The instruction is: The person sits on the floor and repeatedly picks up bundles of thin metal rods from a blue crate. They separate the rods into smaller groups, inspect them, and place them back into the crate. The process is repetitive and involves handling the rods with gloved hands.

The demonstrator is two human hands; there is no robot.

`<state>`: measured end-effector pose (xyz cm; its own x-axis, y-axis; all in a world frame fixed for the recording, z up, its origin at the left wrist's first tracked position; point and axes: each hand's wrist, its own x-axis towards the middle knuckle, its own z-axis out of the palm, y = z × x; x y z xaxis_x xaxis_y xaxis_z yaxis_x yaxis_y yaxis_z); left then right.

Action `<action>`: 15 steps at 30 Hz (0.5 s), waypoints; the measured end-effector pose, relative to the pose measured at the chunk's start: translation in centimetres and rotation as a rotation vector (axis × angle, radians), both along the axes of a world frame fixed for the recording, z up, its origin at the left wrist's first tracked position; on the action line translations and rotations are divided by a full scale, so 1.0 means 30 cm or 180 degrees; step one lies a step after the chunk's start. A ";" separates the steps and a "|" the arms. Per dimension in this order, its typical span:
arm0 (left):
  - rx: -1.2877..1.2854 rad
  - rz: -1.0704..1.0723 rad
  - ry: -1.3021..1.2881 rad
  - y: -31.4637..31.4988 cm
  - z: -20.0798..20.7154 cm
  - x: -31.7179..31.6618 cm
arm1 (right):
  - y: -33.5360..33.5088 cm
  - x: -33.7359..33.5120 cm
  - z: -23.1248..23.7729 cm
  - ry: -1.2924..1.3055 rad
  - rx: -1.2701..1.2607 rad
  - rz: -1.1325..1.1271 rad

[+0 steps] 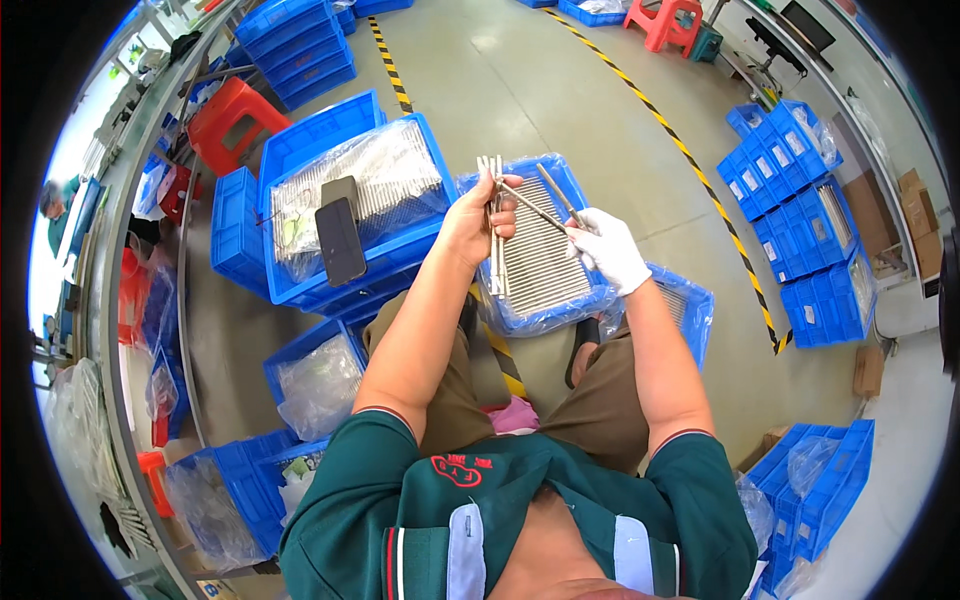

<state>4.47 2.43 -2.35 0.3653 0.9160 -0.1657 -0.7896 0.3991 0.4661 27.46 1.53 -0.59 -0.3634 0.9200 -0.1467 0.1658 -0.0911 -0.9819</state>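
Grey floor (pixel 620 150) is edged by blue crates (pixel 800 245). Slim metal rods (pixel 498 265) are clenched in the bare left hand (pixel 473 222); two more rods (pixel 560 194) seem pinched by the gloved right hand (pixel 611 250), fingers nearly closed, over a plastic-lined crate (pixel 545 322) filled with packed rods (pixel 545 275). Were the left grip loosened, rods could be dropped.

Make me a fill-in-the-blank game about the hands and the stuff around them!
1. The right hand wears a ____ glove.
2. The bundle of thin rods is in the ____ hand.
3. The bin beneath the hands is coloured ____.
4. The floor tape is striped black and ____.

Missing words: white; left; blue; yellow.
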 end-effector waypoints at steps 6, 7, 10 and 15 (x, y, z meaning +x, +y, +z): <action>0.0385 0.0318 0.0829 -0.019 0.018 0.060 | -0.014 -0.057 -0.001 0.0407 -0.0359 -0.0059; 0.0374 0.0311 0.0785 -0.027 0.017 0.073 | -0.015 -0.065 0.003 0.0485 -0.0373 -0.0098; 0.0373 0.0304 0.0797 -0.032 -0.003 0.102 | -0.017 -0.083 0.009 0.0616 -0.0400 -0.0227; 0.0369 0.0290 0.1024 -0.033 -0.007 0.114 | -0.012 -0.096 -0.017 0.0567 -0.0232 -0.0401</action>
